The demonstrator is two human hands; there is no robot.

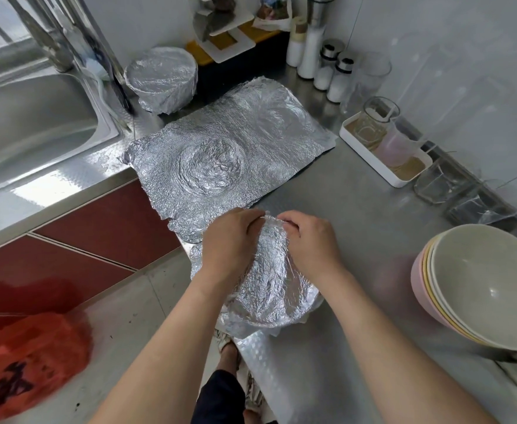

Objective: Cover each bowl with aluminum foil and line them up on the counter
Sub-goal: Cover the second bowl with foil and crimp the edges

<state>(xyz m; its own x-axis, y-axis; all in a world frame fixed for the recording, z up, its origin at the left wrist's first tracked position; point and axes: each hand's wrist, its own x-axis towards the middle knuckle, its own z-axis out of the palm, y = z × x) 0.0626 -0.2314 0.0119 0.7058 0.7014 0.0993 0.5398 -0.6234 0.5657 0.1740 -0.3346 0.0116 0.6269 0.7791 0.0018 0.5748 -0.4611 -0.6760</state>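
Silver, finely crinkled foil [269, 280] is seen at the lower centre of the frame. The same silver is shown by the flat foil sheets [229, 148] in the middle, marked with a round, rippled imprint, and by the wrapped bowl [161, 78] at the upper centre. The worktop [373, 234] is a dull brushed grey, with a shiny dimpled pattern along its front edge. At the right edge, a stack of bowls [480, 289] is topped by a pale grey-beige one, with white, yellow and pink rims below. Dark red cupboard doors [98, 228] are seen at the left, and an orange-red bag [28, 359] printed in black at the lower left.
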